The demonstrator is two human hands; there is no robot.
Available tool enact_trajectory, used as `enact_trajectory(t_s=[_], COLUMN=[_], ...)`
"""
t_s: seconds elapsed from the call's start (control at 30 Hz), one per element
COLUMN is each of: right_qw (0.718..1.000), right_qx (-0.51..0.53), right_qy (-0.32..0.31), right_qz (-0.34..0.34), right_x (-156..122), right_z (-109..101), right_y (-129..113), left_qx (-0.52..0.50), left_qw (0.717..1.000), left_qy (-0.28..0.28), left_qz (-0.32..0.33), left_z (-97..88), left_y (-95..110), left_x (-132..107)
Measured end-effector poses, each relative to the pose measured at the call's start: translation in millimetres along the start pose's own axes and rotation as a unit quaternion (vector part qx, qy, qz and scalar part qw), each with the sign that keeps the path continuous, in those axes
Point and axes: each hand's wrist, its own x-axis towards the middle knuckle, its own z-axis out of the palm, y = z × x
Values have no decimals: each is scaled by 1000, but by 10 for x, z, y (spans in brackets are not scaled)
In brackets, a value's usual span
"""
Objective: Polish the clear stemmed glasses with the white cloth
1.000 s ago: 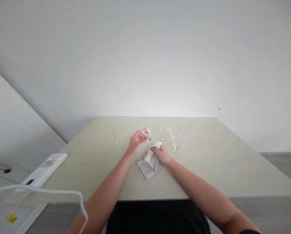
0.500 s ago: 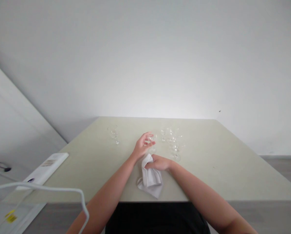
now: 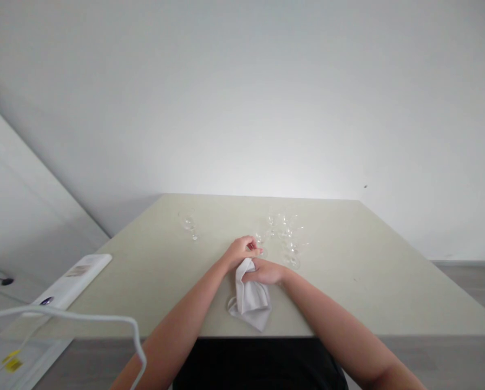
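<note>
My right hand (image 3: 266,272) is closed around a folded white cloth (image 3: 253,298), which hangs toward the table's front edge. Just above it, my left hand (image 3: 242,250) has its fingers curled and pinched at the lower part of a clear stemmed glass (image 3: 260,238). The glass is faint, and part of it is hidden by the fingers. To the right, several more clear stemmed glasses (image 3: 285,233) stand close together. A further stemmed glass (image 3: 190,223) stands apart on the left.
The pale table (image 3: 348,292) meets a white wall at the back. On its left edge lies a white box-like object (image 3: 74,279) with a label. A white cable (image 3: 84,313) crosses the lower left in front of the table.
My left hand has come down and nearer, from around the glass's bowl to its lower part, with fingers more closed. My right hand and the cloth have hardly moved.
</note>
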Motion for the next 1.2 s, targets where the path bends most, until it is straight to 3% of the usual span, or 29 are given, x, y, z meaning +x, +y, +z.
enact_trajectory(t_s=[0.2,0.3,0.6,0.8,1.1,1.2], right_qw=[996,994,995,997,998,998], right_qx=[-79,-97,-88,-69,-55,-42], right_qy=[-38,-45,-42,-37,-42,-1], right_qz=[8,1,13,1,10,49], right_x=[1,13,-17,-31,-31,-35], right_z=[-22,-25,-6,2,-1,13], right_y=[11,9,-67,-80,-18,22], left_qx=[129,184,298,361,338,328], left_qw=[977,959,928,915,924,929], left_qy=[-133,-171,-186,-171,-167,-154], left_qz=[104,134,121,62,66,74], left_z=[40,55,86,167,194,200], left_y=[-197,-240,-212,-280,-293,-297], left_x=[106,123,126,125,121,113])
